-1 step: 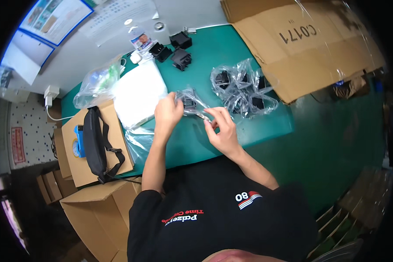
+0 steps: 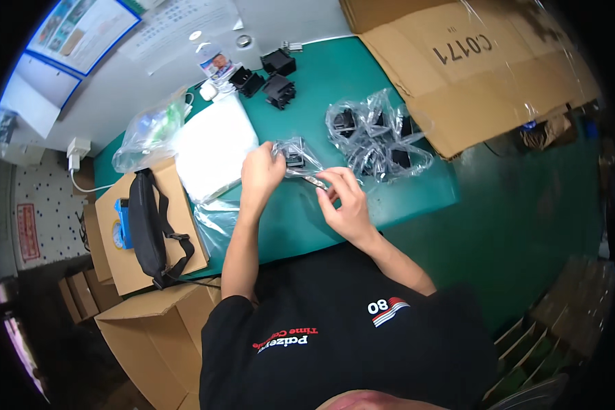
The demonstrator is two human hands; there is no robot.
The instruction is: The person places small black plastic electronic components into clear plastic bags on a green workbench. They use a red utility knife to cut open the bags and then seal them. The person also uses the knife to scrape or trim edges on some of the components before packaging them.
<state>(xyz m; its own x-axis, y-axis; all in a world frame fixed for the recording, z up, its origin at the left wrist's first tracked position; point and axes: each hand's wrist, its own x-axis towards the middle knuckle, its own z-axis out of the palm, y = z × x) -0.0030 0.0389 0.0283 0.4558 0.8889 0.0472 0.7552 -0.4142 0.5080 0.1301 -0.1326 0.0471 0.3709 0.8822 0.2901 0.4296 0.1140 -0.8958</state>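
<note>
Over the green table, a clear plastic bag (image 2: pixel 310 158) with a black plastic part (image 2: pixel 294 154) inside is stretched between my hands. My left hand (image 2: pixel 263 169) closes on its left side, thumb pressed against the film. On the right, my right hand (image 2: pixel 348 205) pinches the bag's lower right end with thumb and fingers, where the film is gathered into a shiny twist. Just beyond that hand lies a cluster of bagged black parts (image 2: pixel 379 137). A stack of white plastic bags (image 2: pixel 215 150) is beside my left hand.
Several loose black plastic parts (image 2: pixel 279 90) sit at the back near a clear bottle (image 2: pixel 212 58). A large cardboard box (image 2: pixel 471 75) stands at the far right. On the left are a black waist pouch (image 2: pixel 148 225) on cardboard and an open carton (image 2: pixel 157 335) below.
The view has shifted very slightly. The black part inside the bag shows a little more plainly between my hands. Both hands keep their hold on the film.
</note>
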